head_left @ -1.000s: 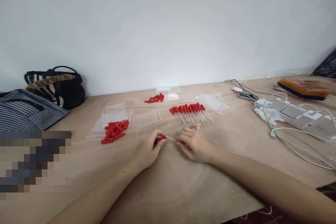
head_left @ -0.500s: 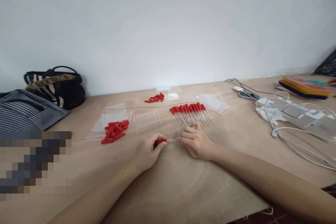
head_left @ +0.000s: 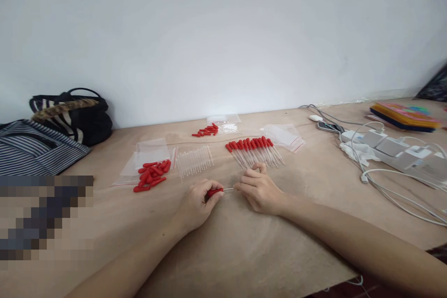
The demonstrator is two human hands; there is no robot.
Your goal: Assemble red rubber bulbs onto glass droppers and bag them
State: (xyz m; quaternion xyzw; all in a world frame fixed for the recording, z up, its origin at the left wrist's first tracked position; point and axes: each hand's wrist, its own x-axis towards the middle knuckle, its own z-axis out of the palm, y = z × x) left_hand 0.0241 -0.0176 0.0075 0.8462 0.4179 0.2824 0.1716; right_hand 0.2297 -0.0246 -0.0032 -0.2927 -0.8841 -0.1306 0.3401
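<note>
Between thumb and fingers my left hand (head_left: 202, 202) pinches a red rubber bulb (head_left: 213, 192). A thin clear tube (head_left: 228, 189) runs from the bulb's end to my right hand (head_left: 260, 191), whose fingertips are closed on it. Just beyond my right hand lies a row of tubes with red bulbs on their ends (head_left: 254, 145). Loose red bulbs (head_left: 152, 174) are piled at the left on plastic bags. Bare clear tubes (head_left: 195, 162) lie side by side between that pile and the row.
Farther back are a small group of red bulbs (head_left: 206, 130) and a clear bag (head_left: 223, 120). Another bag (head_left: 286, 136) lies behind the row. Chargers and cables (head_left: 394, 149) spread at the right, near coloured sheets (head_left: 405, 116). Bags (head_left: 87, 118) stand at the left.
Both hands keep their grip on the bulb and tube. Slightly more of the red bulb shows in my left hand, and the length of tube seen between the hands is a little shorter.
</note>
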